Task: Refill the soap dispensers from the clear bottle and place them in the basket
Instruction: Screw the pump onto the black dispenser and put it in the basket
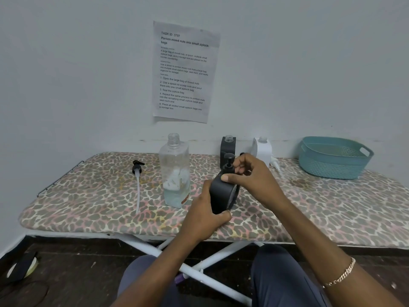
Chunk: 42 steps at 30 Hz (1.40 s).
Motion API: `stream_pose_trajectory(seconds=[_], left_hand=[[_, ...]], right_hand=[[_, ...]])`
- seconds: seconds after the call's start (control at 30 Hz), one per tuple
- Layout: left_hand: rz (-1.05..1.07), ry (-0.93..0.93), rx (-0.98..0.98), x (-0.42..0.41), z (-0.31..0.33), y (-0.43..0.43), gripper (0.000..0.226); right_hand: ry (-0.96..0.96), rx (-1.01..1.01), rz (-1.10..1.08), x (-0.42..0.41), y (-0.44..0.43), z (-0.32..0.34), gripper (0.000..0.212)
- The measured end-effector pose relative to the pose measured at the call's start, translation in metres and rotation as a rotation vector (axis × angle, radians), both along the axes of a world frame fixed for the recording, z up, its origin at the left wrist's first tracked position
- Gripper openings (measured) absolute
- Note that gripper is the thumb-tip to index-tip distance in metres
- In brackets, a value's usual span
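Gripping the squat black plastic soap dispenser [222, 194] just right of the tall clear plastic bottle [174, 173], my left hand [204, 218] curls round its body while my right hand [252, 176] pinches its black pump top [228, 162]. It looks rigid and smooth, likely slippery and heavier once filled, so I'd hold it low.

My left hand [204, 214] curled around the lower body of the black dispenser [223, 194], thumb lying across its base. My right hand [252, 173] arched over the top, fingertips pinching the pump head [229, 161]. Both forearms reached forward and converged, the right wrist bent downward.
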State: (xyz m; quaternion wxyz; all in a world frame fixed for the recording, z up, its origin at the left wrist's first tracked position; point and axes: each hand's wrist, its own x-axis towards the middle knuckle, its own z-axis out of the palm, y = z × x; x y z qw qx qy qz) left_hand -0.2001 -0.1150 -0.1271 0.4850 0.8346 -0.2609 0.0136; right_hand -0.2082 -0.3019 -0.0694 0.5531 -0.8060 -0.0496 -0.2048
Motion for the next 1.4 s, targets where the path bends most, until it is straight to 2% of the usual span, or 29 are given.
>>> stream_pose_trajectory(seconds=[0.07,0.13,0.2,0.3,0.43,0.53,0.6,0.73,0.83,0.97,1.07,1.13,1.23,1.4], left_hand=[[0.001,-0.001,0.002,0.000,0.000,0.000,0.067],[-0.001,0.000,0.001,0.000,0.001,0.000,0.068],[-0.004,-0.001,-0.002,0.000,0.000,0.000,0.069],[0.000,0.002,-0.002,0.000,-0.001,0.000,0.069],[0.006,-0.002,0.006,0.000,-0.001,0.000,0.069],[0.007,0.005,-0.002,0.001,-0.001,0.000,0.070],[0.005,0.008,-0.001,0.001,-0.001,-0.001,0.071],[0.011,0.016,0.001,0.000,-0.001,-0.001,0.071],[0.012,0.008,0.004,0.000,-0.001,0.000,0.070],[0.011,0.008,0.002,0.000,0.000,0.000,0.069],[0.009,-0.001,0.005,0.000,0.000,0.000,0.070],[0.010,0.000,0.006,0.000,-0.001,0.000,0.069],[0.008,-0.004,0.006,0.000,-0.001,-0.001,0.067],[-0.001,0.000,-0.002,0.000,-0.001,0.000,0.068]], right_hand=[[0.047,-0.026,0.023,0.000,0.000,0.001,0.039],[0.110,-0.020,0.139,-0.001,-0.003,0.005,0.042],[0.118,0.015,0.208,-0.002,-0.006,0.008,0.035],[0.041,0.036,0.097,0.000,-0.002,0.005,0.022],[0.050,-0.036,-0.015,0.003,0.005,-0.001,0.043],[0.115,-0.056,0.108,0.003,-0.002,0.002,0.047],[0.122,0.028,0.207,0.004,-0.008,0.003,0.039],[0.070,0.110,0.101,0.004,-0.006,-0.002,0.040],[0.046,0.055,0.030,0.004,0.003,-0.004,0.045],[0.119,0.026,0.162,0.002,-0.005,0.002,0.041],[0.091,0.121,0.230,0.003,-0.010,0.003,0.029],[0.055,0.140,0.137,0.002,-0.005,0.002,0.025],[0.045,0.063,0.019,0.005,0.002,-0.004,0.032],[0.102,0.041,0.211,0.003,-0.007,0.001,0.033]])
